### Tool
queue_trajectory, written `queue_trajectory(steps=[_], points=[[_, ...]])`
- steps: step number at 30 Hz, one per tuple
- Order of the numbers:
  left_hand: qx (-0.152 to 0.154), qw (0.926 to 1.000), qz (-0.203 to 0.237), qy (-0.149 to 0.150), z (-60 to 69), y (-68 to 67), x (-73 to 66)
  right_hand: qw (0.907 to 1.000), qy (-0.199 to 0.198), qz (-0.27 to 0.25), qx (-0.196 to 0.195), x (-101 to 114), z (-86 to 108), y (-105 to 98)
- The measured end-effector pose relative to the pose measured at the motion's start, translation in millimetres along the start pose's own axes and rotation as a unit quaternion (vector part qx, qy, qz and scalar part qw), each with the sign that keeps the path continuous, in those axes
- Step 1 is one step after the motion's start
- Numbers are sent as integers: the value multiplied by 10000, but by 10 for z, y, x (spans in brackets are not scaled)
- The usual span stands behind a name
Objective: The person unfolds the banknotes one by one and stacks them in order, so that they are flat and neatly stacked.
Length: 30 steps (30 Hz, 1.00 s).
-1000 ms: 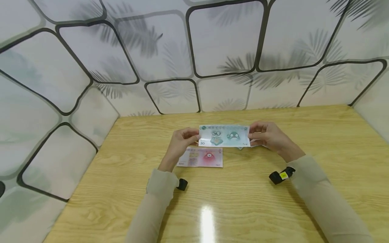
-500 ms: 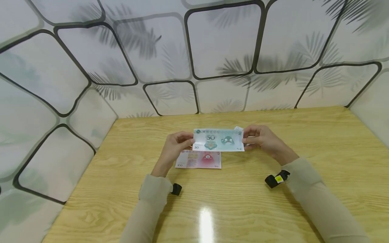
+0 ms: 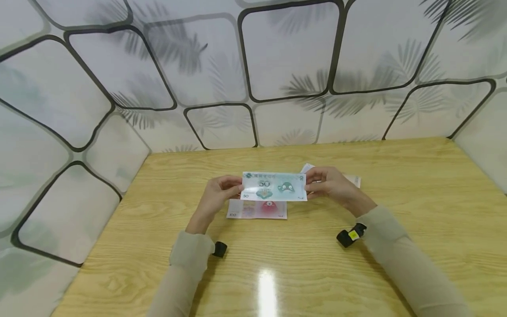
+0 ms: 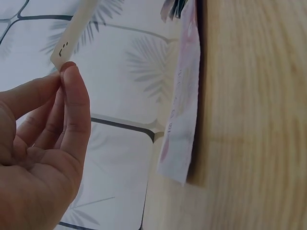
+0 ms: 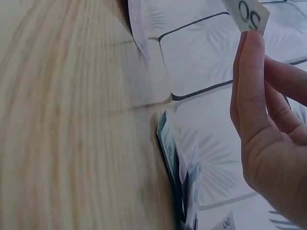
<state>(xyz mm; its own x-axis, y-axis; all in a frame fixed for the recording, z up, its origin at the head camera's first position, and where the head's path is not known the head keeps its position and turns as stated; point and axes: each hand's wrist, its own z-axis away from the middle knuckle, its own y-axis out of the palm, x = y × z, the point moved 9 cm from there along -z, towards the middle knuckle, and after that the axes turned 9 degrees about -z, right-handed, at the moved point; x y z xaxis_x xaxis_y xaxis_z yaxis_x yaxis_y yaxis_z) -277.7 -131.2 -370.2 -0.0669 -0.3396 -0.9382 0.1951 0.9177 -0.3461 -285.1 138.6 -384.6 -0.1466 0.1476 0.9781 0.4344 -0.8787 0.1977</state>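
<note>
A green 50 play banknote [image 3: 273,193] is stretched flat between both hands, face up, raised off the table. My left hand [image 3: 211,193] pinches its left end between thumb and fingers, and my right hand [image 3: 332,185] pinches the right end. Below it, a pink 100 play banknote [image 3: 257,213] lies on the table, its upper part hidden by the green one. The left wrist view shows the pink note [image 4: 182,105] side-on, beneath the hand. Several other notes [image 5: 177,167] lie loosely piled under my right hand in the right wrist view, mostly covered by that hand in the head view.
The wooden table [image 3: 253,255] meets a patterned wall [image 3: 289,53] at its back edge and another at the left. A pale note end [image 3: 352,179] sticks out right of my right hand, and a white corner [image 3: 306,167] behind it.
Both hands have carried the green 50 note left and slightly toward me, covering more of the pink note. More of the loose notes around the right hand has come into sight.
</note>
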Motion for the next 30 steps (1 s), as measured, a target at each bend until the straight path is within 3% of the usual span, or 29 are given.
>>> queue_trajectory(steps=[10,16,30], points=[[44,9999,32,-139,1,-111,54,9998,149,-114,63,-59,-77,96],[94,9997,-18,-226,11,-127,95,9995,303,98,62,-128,-115,124],[359,9974,-212,-587,55,-219,353,9980,525,-111,333,-245,-248,330]])
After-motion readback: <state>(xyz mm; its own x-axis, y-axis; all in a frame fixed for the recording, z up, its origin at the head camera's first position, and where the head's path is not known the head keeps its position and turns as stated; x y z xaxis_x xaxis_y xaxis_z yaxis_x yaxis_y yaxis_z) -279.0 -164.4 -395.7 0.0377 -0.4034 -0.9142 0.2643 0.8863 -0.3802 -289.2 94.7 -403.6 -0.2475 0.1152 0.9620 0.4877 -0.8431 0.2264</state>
